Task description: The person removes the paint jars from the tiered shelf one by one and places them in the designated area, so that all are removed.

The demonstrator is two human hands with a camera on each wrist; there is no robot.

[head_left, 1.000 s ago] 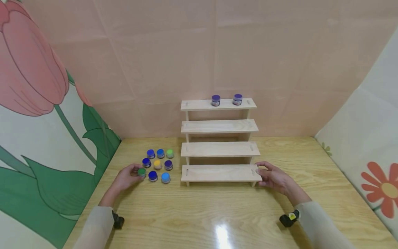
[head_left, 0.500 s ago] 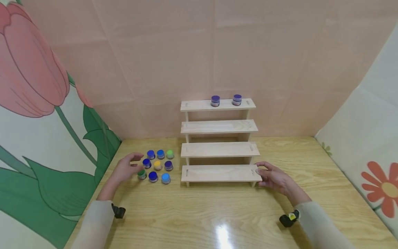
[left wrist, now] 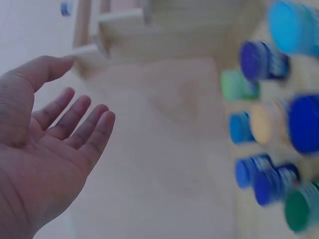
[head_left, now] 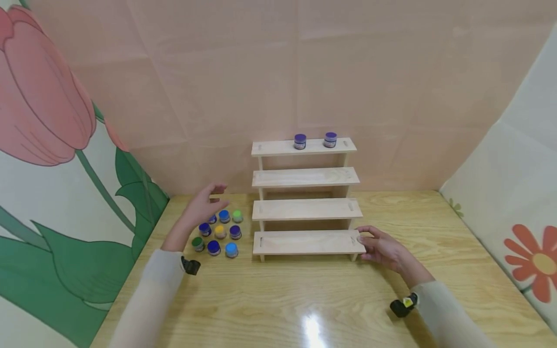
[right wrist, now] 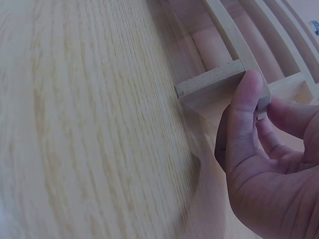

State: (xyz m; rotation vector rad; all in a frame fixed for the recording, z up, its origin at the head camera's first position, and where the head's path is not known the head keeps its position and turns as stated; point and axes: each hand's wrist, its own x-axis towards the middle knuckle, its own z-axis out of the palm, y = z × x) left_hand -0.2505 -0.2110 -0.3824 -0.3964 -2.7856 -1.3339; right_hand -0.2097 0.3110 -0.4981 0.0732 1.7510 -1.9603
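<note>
My left hand (head_left: pixel 204 208) hovers over the back left of a group of small lidded jars, its fingers spread and holding nothing; the left wrist view shows the bare palm. Beneath and beside it are a green-lidded jar (head_left: pixel 197 243), a yellow-lidded jar (head_left: pixel 220 232), a light green one (head_left: pixel 237 216) and several blue ones, one partly hidden by the hand. With thumb and fingers, my right hand (head_left: pixel 385 249) pinches the right end of the lowest board of a wooden tiered shelf (head_left: pixel 306 209). Two purple-lidded jars (head_left: pixel 300 141) stand on its top board.
The shelf stands on a wood-grain table (head_left: pixel 278 290) near the pinkish back wall (head_left: pixel 217 87). A tulip-patterned panel (head_left: pixel 48 96) borders the left side, and a white panel with a red flower (head_left: pixel 539 263) the right.
My left hand has let go of the green-lidded jar, risen, and moved right and away toward the back. The jar stays at the front left of the group. My right hand keeps its grip.
</note>
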